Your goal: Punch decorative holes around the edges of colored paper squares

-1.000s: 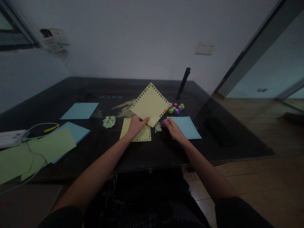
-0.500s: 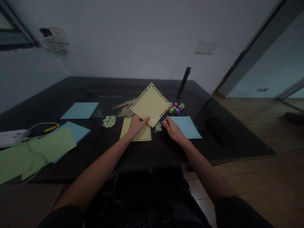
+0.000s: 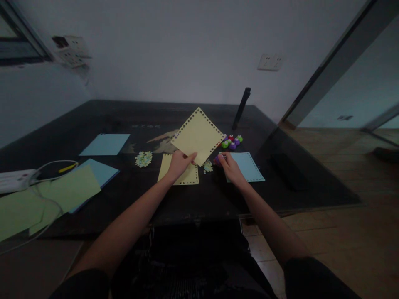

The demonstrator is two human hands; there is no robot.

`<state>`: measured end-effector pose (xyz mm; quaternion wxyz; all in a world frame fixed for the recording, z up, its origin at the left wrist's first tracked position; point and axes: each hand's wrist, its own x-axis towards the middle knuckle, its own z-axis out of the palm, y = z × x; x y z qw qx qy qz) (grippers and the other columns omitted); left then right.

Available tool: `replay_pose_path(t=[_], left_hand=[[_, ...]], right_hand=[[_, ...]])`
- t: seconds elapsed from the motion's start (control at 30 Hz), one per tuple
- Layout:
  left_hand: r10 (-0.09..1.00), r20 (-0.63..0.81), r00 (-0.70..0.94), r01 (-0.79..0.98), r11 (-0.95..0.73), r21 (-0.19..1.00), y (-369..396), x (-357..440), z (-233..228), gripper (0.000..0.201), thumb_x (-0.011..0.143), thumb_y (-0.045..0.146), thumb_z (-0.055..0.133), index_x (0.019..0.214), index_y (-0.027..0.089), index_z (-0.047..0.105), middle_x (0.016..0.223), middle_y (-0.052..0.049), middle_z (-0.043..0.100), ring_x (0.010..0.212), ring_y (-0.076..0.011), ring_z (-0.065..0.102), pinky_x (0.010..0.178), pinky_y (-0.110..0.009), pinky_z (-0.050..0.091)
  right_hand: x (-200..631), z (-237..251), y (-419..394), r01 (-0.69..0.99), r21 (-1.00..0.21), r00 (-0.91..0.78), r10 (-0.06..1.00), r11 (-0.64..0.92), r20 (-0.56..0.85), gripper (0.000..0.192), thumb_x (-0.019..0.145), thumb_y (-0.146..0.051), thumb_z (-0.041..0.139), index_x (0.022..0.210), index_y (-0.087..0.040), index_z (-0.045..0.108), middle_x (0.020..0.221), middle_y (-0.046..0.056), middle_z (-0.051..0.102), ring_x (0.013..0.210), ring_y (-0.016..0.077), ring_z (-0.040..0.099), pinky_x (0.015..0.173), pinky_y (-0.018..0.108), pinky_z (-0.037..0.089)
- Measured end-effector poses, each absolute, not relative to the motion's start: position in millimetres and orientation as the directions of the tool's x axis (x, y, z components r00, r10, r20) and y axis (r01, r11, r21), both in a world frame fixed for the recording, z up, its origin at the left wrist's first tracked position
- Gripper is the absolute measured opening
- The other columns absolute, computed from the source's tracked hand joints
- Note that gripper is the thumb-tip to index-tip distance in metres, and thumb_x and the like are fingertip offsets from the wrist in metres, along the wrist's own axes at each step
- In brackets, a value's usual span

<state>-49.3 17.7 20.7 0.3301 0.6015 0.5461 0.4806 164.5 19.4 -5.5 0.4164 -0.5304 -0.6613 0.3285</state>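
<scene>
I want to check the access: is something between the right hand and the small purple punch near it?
Nothing visible: the right hand already touches the purple punch on the table, beside the blue sheet.

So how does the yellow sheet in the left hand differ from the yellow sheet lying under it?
The held sheet is lifted off the table, pinched at one corner by the left hand, standing like a diamond. The lying sheet rests flat, partly hidden by that hand. Both are yellow with punched holes along the edges.
</scene>
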Motion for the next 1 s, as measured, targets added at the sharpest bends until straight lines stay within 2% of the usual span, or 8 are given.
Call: replay_pose_path(t=[0.27, 0.43, 0.6, 0.8, 1.0], left_hand=[[0.975, 0.213, -0.068, 0.319, -0.181, 0.930, 22, -50, 15, 0.020, 0.071, 0.024, 0.067, 0.057, 0.010, 0.065, 0.048, -0.006, 0.061, 0.045, -0.0143, 0.052, 0.051, -0.025, 0.039], [0.974, 0.217, -0.069, 0.263, -0.192, 0.945, 21, -50, 15, 0.017, 0.069, 0.023, 0.069, 0.059, 0.010, 0.066, 0.048, -0.005, 0.060, 0.045, -0.0138, 0.052, 0.051, -0.025, 0.039], [0.969, 0.243, -0.044, 0.377, -0.209, 0.902, 21, -51, 14, 0.024, 0.074, 0.027, 0.064, 0.056, 0.011, 0.064, 0.050, -0.007, 0.061, 0.047, -0.0144, 0.053, 0.051, -0.025, 0.039], [0.966, 0.259, -0.025, 0.390, -0.229, 0.892, 21, -51, 13, 0.028, 0.074, 0.027, 0.063, 0.050, 0.012, 0.061, 0.050, -0.007, 0.062, 0.047, -0.0141, 0.055, 0.051, -0.024, 0.039], [0.966, 0.260, -0.002, 0.424, -0.235, 0.875, 23, -53, 11, 0.027, 0.075, 0.031, 0.061, 0.057, 0.011, 0.064, 0.053, -0.007, 0.063, 0.048, -0.0143, 0.055, 0.052, -0.025, 0.041]], right_hand=[[159, -8, 20, 0.121, -0.981, -0.132, 0.982, 0.151, 0.135, 0.040, 0.077, -0.061, 0.051, 0.088, -0.023, 0.048, 0.086, 0.003, 0.061, 0.077, 0.0178, 0.062, 0.076, 0.038, 0.051], [159, -1, 18, 0.071, -0.985, -0.093, 0.985, 0.155, 0.148, 0.040, 0.075, -0.059, 0.055, 0.088, -0.022, 0.050, 0.085, 0.003, 0.062, 0.078, 0.0178, 0.062, 0.073, 0.036, 0.051], [160, 8, 15, 0.010, -0.992, -0.096, 0.988, 0.125, 0.123, 0.039, 0.075, -0.057, 0.057, 0.088, -0.021, 0.050, 0.082, 0.003, 0.065, 0.079, 0.0175, 0.064, 0.074, 0.034, 0.051], [159, 9, 14, -0.081, -0.992, -0.098, 0.990, 0.095, 0.103, 0.037, 0.077, -0.056, 0.056, 0.087, -0.021, 0.050, 0.081, 0.003, 0.067, 0.078, 0.0167, 0.065, 0.076, 0.034, 0.052], [157, 3, 15, -0.072, -0.997, -0.138, 0.990, 0.031, 0.041, 0.040, 0.072, -0.059, 0.060, 0.083, -0.022, 0.050, 0.079, 0.002, 0.066, 0.081, 0.0167, 0.065, 0.079, 0.035, 0.052]])
